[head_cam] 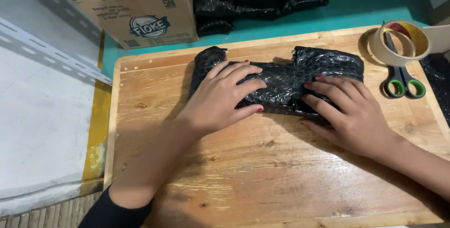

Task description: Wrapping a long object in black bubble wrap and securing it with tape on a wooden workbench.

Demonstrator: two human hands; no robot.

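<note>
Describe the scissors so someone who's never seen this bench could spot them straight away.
Start at the big wooden board and go to its far right corner, past the right hand. There a roll of beige packing tape lies partly over the scissors, the only thing with green-rimmed grey handle loops.

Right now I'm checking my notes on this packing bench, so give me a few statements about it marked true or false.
1. Both hands press on a black bubble-wrapped parcel. True.
2. The left hand holds the scissors. False: the green-handled scissors lie untouched on the wooden board.
3. A roll of tape sits by the scissors. True.
4. The right hand rests on the cardboard box. False: the cardboard box stands beyond the board.
</note>
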